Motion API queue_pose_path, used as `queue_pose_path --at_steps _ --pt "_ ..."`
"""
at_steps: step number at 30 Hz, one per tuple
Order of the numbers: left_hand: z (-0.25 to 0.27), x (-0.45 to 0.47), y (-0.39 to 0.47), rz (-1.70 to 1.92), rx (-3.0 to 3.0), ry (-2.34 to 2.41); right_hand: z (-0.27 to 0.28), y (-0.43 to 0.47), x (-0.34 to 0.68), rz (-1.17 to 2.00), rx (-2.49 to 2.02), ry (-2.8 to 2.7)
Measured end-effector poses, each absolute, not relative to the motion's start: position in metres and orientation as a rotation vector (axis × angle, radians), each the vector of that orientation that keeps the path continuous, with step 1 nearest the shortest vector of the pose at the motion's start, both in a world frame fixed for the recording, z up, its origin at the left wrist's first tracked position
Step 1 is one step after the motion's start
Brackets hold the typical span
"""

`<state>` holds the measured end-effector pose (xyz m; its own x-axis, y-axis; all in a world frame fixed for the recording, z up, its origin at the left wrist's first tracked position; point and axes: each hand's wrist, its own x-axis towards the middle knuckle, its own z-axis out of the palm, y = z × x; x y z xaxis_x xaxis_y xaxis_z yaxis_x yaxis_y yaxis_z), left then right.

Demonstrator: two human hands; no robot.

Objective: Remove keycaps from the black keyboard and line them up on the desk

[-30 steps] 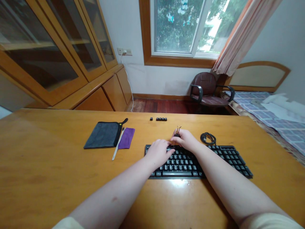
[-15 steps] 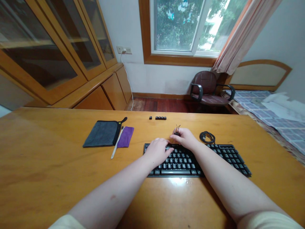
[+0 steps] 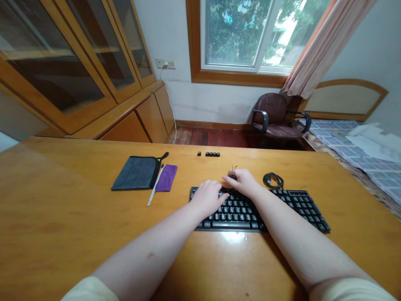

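- The black keyboard (image 3: 234, 212) lay at my one o'clock.
- My right hand (image 3: 244, 182) pinched a wire-pronged tool (image 3: 232, 177), prongs up, near its back edge.
- My left hand (image 3: 205, 198) lay over its ten-o'clock part; I couldn't tell whether the hidden fingertips gripped.
- Around it lay a coiled cable (image 3: 265, 183) at one, loose keycaps (image 3: 212, 154) at eleven, purple cloth (image 3: 167, 177) at ten.

a glossy wooden desk (image 3: 78, 225) fills the lower half of the frame; on it, right of centre, lies a black keyboard (image 3: 233, 210), a coiled cable (image 3: 272, 187) just behind it; near the far edge, at mid-frame, sit a lone keycap (image 3: 199, 154) and a row of four (image 3: 212, 154); left of centre lie a grey cloth (image 3: 134, 173), a purple cloth (image 3: 167, 177) and, slanting between them, a brush (image 3: 155, 188)
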<state>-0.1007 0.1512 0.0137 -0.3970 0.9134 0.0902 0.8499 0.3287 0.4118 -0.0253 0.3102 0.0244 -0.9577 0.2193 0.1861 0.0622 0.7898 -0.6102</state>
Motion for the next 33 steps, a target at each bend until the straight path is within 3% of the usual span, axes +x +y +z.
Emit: queue_pose_path --at_steps 13,26,33 --pt "0.0160 -0.0998 0.1515 0.520 1.598 2.479 0.0146 0.3168 -0.0259 0.966 0.129 -2.710" --pt "0.0167 -0.0990 0.1516 0.522 1.615 2.495 0.0174 0.3179 -0.0229 0.880 0.053 -2.692" --pt "0.0170 -0.1000 0.1510 0.535 1.635 2.474 0.0143 0.3174 -0.0271 1.109 0.119 -2.685"
